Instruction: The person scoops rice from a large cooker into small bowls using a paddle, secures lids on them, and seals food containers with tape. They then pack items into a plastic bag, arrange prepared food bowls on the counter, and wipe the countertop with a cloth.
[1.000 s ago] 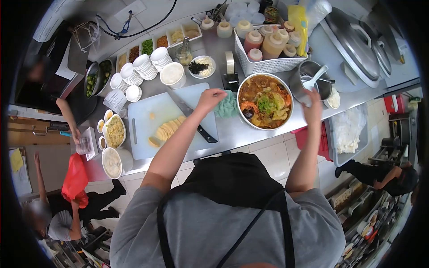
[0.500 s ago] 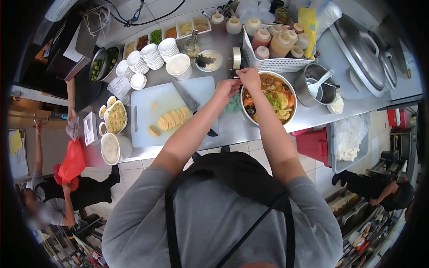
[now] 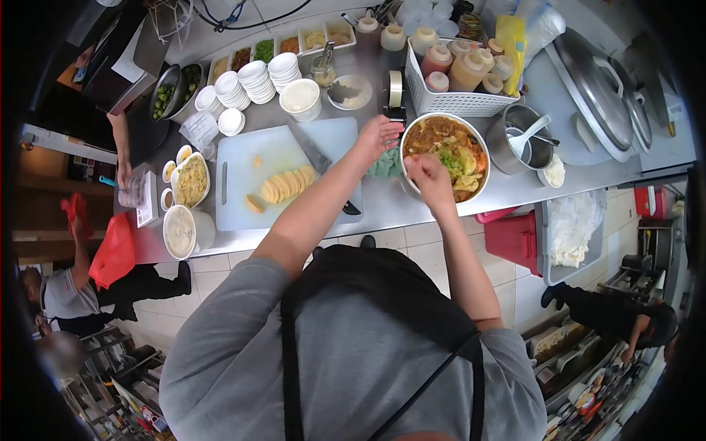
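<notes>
A large round bowl of stew with green garnish (image 3: 465, 163) sits near the counter's front edge. My right hand (image 3: 428, 175) is over the bowl's left side, its fingers pinched together; what they hold, if anything, is too small to tell. At the tape dispenser (image 3: 395, 95), just behind the bowl's left rim, my left hand (image 3: 381, 134) has its fingers extended and partly spread, with nothing visible in it. Below that hand lies a green cloth (image 3: 384, 165). Left of it, a knife (image 3: 315, 153) and sliced yellow food (image 3: 287, 184) rest on a cutting board (image 3: 239, 162).
Sauce bottles fill a white basket (image 3: 463, 105) behind the bowl. Steel pots (image 3: 504, 151) stand at its right. Stacked white dishes (image 3: 254, 79) and tubs stand at left. Co-workers are at far left, one with a red bag (image 3: 114, 253), and at far right.
My hands came together at the tape dispenser, then parted. My right hand has moved down over the bowl, while my left stays near the dispenser. The co-worker at left has shifted.
</notes>
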Action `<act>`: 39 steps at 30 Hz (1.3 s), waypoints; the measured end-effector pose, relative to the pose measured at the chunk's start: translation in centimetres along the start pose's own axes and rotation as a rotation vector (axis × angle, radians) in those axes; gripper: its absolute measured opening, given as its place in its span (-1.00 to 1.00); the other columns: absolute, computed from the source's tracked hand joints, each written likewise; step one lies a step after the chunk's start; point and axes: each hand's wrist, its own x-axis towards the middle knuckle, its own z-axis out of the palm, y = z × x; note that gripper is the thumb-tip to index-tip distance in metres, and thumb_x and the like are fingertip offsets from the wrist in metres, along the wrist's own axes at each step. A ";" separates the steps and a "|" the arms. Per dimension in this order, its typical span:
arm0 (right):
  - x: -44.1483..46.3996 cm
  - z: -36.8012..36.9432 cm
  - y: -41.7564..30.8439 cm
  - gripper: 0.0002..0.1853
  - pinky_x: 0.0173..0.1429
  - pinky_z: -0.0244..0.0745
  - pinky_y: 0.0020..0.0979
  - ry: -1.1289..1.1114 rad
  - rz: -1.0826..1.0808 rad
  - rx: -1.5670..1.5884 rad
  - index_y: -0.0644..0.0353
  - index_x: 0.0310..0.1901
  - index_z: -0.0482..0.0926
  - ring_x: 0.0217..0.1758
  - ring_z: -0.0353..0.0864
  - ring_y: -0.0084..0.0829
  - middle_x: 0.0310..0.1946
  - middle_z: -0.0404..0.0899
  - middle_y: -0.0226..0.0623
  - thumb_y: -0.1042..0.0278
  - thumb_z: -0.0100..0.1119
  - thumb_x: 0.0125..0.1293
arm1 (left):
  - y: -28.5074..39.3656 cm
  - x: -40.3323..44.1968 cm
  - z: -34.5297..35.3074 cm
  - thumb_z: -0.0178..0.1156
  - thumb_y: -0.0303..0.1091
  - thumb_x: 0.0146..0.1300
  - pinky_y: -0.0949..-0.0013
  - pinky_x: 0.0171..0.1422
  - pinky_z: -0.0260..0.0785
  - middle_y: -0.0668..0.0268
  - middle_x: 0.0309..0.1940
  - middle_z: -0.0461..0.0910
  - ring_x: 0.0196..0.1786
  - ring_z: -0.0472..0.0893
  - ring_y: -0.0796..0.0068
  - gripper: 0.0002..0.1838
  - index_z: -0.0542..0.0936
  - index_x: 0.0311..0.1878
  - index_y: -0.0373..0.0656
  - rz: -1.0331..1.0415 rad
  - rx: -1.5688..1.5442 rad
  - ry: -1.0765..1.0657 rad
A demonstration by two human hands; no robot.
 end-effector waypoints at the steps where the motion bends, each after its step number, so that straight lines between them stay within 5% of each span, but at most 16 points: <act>1: 1.1 0.0 1.2 -0.83 -0.16 0.37 -0.45 0.044 0.073 0.019 0.28 -0.29 0.55 -0.33 0.47 -0.34 -0.34 0.44 -0.20 0.50 0.12 0.02 | -0.1 0.3 -0.1 -0.21 -0.12 0.19 0.22 0.12 0.21 0.20 -0.11 0.46 -0.01 0.40 0.27 -0.50 0.41 0.00 -0.35 0.006 -0.003 -0.012; 4: 5.3 1.2 0.9 -0.78 -0.15 0.39 -0.39 0.254 -0.189 -0.072 0.25 -0.21 0.52 -0.32 0.49 -0.30 -0.41 0.47 -0.21 0.48 0.12 0.04 | -3.8 7.9 -4.8 -0.16 -0.12 0.19 0.27 0.06 0.22 0.25 -0.09 0.47 -0.08 0.40 0.36 -0.50 0.39 0.05 -0.31 0.050 0.033 -0.232; 10: 12.0 2.9 1.6 -0.82 -0.17 0.42 -0.29 0.480 -0.341 -0.462 0.23 -0.21 0.51 -0.29 0.54 -0.15 -0.37 0.54 -0.10 0.52 0.07 0.11 | -1.0 1.2 -2.3 -0.07 -0.16 0.20 0.29 0.00 0.30 0.28 -0.09 0.52 -0.07 0.44 0.40 -0.64 0.47 -0.06 -0.18 -0.034 0.114 -0.061; 11: 11.7 2.7 1.0 -0.91 -0.23 0.37 -0.22 0.459 -0.309 -0.434 0.23 -0.39 0.50 -0.32 0.47 -0.10 -0.42 0.49 -0.12 0.41 0.05 0.13 | -0.6 0.1 -2.2 -0.06 -0.16 0.20 0.30 -0.01 0.31 0.27 -0.08 0.51 -0.05 0.43 0.40 -0.64 0.47 -0.04 -0.18 -0.040 0.123 -0.045; 16: 9.2 1.9 0.5 -0.79 -0.30 0.32 -0.21 0.359 -0.151 -0.564 0.20 -0.53 0.50 -0.33 0.46 -0.15 -0.47 0.49 -0.21 0.26 0.08 0.15 | 0.2 -1.8 -3.1 -0.04 -0.19 0.20 0.34 -0.06 0.33 0.28 -0.12 0.53 -0.11 0.47 0.41 -0.67 0.48 -0.07 -0.17 -0.027 0.119 -0.007; 18: 7.0 2.1 -0.8 -0.80 -0.19 0.29 -0.20 0.151 -0.330 -0.734 0.14 -0.50 0.54 -0.19 0.43 -0.22 -0.36 0.50 -0.29 0.20 0.10 0.12 | 0.9 -1.7 -3.7 -0.03 -0.20 0.20 0.36 -0.08 0.33 0.29 -0.14 0.54 -0.14 0.48 0.43 -0.68 0.49 -0.07 -0.16 -0.017 0.102 -0.003; 19: 5.9 3.0 -1.0 -0.79 -0.17 0.25 -0.20 0.212 -0.544 -0.812 0.14 -0.52 0.55 -0.15 0.39 -0.29 -0.30 0.49 -0.37 0.22 0.04 0.13 | 1.7 -1.7 -4.0 -0.01 -0.21 0.19 0.37 -0.10 0.34 0.30 -0.15 0.55 -0.17 0.49 0.44 -0.69 0.49 -0.08 -0.16 0.060 0.089 0.028; 20: 5.1 4.1 -0.2 -0.79 -0.17 0.25 -0.20 0.214 -0.538 -0.813 0.14 -0.52 0.55 -0.15 0.39 -0.29 -0.30 0.49 -0.37 0.22 0.04 0.13 | 2.4 -2.0 -4.1 0.01 -0.22 0.18 0.38 -0.13 0.35 0.31 -0.17 0.55 -0.19 0.51 0.46 -0.71 0.50 -0.10 -0.15 0.134 0.078 0.058; 22: 4.2 6.3 3.0 -0.82 -0.11 0.19 -0.18 0.210 -0.796 -1.352 0.13 -0.54 0.56 -0.09 0.34 -0.35 -0.20 0.44 -0.48 0.30 0.01 0.10 | 4.3 -3.3 -3.3 -0.02 -0.26 0.20 0.34 -0.03 0.34 0.24 -0.09 0.51 -0.09 0.49 0.41 -0.68 0.47 -0.04 -0.20 0.139 0.084 0.088; 28: 4.0 6.7 4.2 -0.84 -0.04 0.19 -0.25 -0.237 -0.566 -1.302 0.13 -0.37 0.57 -0.14 0.33 -0.33 -0.26 0.41 -0.34 0.30 0.05 0.06 | 4.6 -2.3 -3.1 -0.09 -0.28 0.24 0.30 0.10 0.30 0.22 0.01 0.46 0.07 0.43 0.36 -0.65 0.43 0.04 -0.20 0.094 0.109 0.085; 32: 5.7 4.5 0.2 -0.72 0.01 0.20 -0.21 -0.232 -0.292 -1.039 0.16 -0.24 0.53 -0.09 0.34 -0.29 -0.23 0.41 -0.26 0.29 0.18 -0.04 | 4.3 -2.5 -3.1 -0.07 -0.29 0.23 0.32 0.10 0.28 0.24 0.02 0.45 0.08 0.42 0.37 -0.64 0.42 0.06 -0.21 0.065 0.143 0.097; 34: 8.6 3.2 0.4 -0.56 0.05 0.20 -0.15 0.104 -0.556 -0.632 0.17 -0.13 0.47 -0.01 0.34 -0.27 -0.17 0.42 -0.26 0.31 0.28 -0.14 | 3.6 -2.4 -3.1 -0.03 -0.25 0.21 0.37 -0.04 0.31 0.28 -0.09 0.51 -0.06 0.46 0.45 -0.70 0.47 -0.04 -0.18 0.089 0.140 0.114; 35: 10.2 2.7 -0.2 -0.51 0.09 0.19 -0.14 0.164 -0.566 -0.678 0.17 -0.07 0.43 0.02 0.34 -0.26 -0.12 0.42 -0.26 0.34 0.28 -0.14 | 3.2 -2.2 -3.0 0.01 -0.22 0.19 0.42 -0.18 0.35 0.33 -0.20 0.57 -0.20 0.51 0.54 -0.74 0.52 -0.15 -0.14 0.110 0.139 0.130; 39: 16.5 1.6 -2.1 -0.42 0.19 0.12 -0.12 0.319 -0.695 -1.042 0.14 0.03 0.38 0.09 0.34 -0.28 0.00 0.40 -0.29 0.37 0.28 -0.14 | 1.5 -0.4 -2.5 0.02 -0.21 0.20 0.45 -0.19 0.33 0.36 -0.24 0.58 -0.23 0.50 0.55 -0.75 0.54 -0.16 -0.13 0.022 0.239 0.037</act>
